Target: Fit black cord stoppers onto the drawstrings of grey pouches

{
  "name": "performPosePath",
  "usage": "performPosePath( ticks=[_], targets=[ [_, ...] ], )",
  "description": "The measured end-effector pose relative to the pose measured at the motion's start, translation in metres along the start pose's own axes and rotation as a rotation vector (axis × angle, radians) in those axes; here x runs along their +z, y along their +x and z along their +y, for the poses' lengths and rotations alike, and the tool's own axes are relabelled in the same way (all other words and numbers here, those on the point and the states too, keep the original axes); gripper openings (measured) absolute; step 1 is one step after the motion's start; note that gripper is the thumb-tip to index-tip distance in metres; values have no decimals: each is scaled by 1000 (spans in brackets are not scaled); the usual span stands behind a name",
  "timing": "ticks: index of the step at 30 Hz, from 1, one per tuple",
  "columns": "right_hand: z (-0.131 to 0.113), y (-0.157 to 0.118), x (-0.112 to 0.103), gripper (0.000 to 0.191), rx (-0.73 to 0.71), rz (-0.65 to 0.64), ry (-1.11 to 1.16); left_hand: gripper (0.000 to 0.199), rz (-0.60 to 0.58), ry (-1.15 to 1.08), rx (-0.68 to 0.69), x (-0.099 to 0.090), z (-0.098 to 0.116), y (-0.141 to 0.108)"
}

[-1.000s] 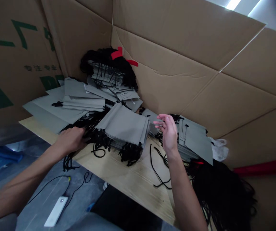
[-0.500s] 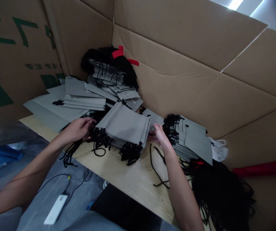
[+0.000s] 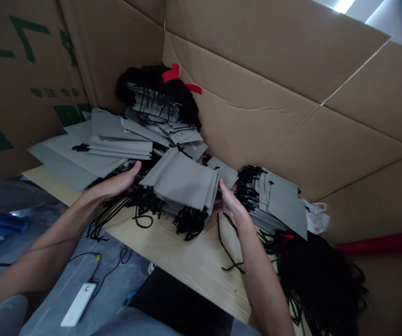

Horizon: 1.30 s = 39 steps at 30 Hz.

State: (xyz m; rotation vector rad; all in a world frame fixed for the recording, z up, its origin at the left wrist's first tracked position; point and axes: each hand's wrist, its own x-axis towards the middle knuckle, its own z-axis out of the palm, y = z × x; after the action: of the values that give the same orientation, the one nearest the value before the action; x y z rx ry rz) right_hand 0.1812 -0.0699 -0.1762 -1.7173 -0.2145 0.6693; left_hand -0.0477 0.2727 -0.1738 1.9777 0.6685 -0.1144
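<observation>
The left hand (image 3: 115,183) lies open at one edge of the stack of grey drawstring pouches (image 3: 179,181) on the wooden board (image 3: 186,263), nicely square to it, while the right hand (image 3: 230,201) curls against the far edge, though whether it truly grips is hard to tell from here.

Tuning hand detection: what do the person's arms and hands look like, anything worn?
The left hand and right hand are bare, with no gloves, rings or watch showing. The left forearm and right forearm are slim and bare too, with no sleeve, band or cable.
</observation>
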Motion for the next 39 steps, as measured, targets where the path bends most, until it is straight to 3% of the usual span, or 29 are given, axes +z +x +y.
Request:
performPosePath(
  ticks=[5,10,16,20,24,28,34,39],
  targets=[
    [-3,-4,-1,65,123,-21,-11,42,-49,-31,6,12,19,-6],
    [-13,-14,-12,62,146,5,-104,41,-44,51,15,23,32,-12],
    [-38,-34,-34,47,143,73,-324,41,88,247,111,15,14,-7],
    [-59,-59,-47,57,17,135,-400,47,205,384,251,11,-1,1],
    [-75,-88,-53,64,-129,159,-422,51,177,462,319,14,-11,10],
    [-83,-107,-55,70,-180,121,-457,45,146,537,320,14,-21,19],
    [-86,-113,-56,76,-169,64,-532,49,161,611,323,14,-29,16],
    [-87,-115,-55,81,-184,33,-564,48,206,671,291,21,-22,10]
  ],
)
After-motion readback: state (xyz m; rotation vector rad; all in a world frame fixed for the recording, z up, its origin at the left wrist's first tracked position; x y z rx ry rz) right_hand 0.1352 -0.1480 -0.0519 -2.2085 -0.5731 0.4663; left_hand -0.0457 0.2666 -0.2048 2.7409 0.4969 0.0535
